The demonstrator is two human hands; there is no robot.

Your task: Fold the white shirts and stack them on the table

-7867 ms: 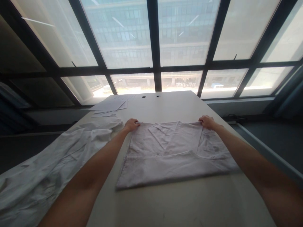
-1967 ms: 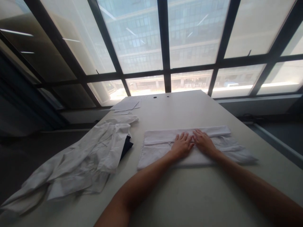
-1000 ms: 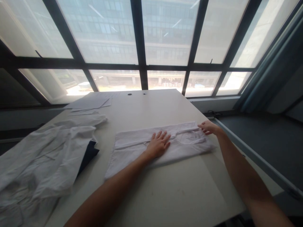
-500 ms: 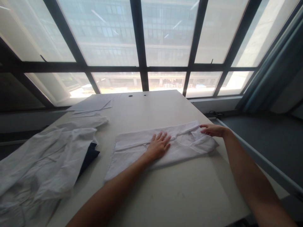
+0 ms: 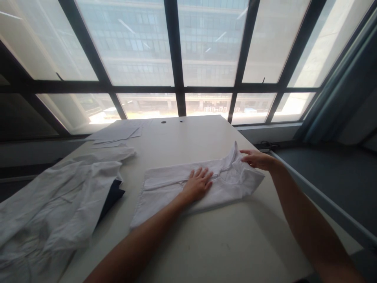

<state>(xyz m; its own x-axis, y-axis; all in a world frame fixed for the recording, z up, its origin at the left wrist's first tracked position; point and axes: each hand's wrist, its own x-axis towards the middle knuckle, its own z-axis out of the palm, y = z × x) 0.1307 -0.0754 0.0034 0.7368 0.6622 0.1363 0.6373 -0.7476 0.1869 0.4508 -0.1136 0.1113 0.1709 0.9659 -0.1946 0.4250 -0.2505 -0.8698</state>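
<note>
1. While flat, fingers spread, left hand [image 5: 198, 184] presses middle of folded white garment [image 5: 165, 188] at centre of table [image 5: 212, 243].
2. Right hand [image 5: 255, 159], fingers closed on garment's right end, lifts it off table.
3. Crumpled white coat [image 5: 59, 196] at left, papers [image 5: 114, 133] beyond.

The head camera is looking forward and down from above the near edge of the tabletop [image 5: 206, 133], close in, facing the windows [image 5: 141, 43].
</note>
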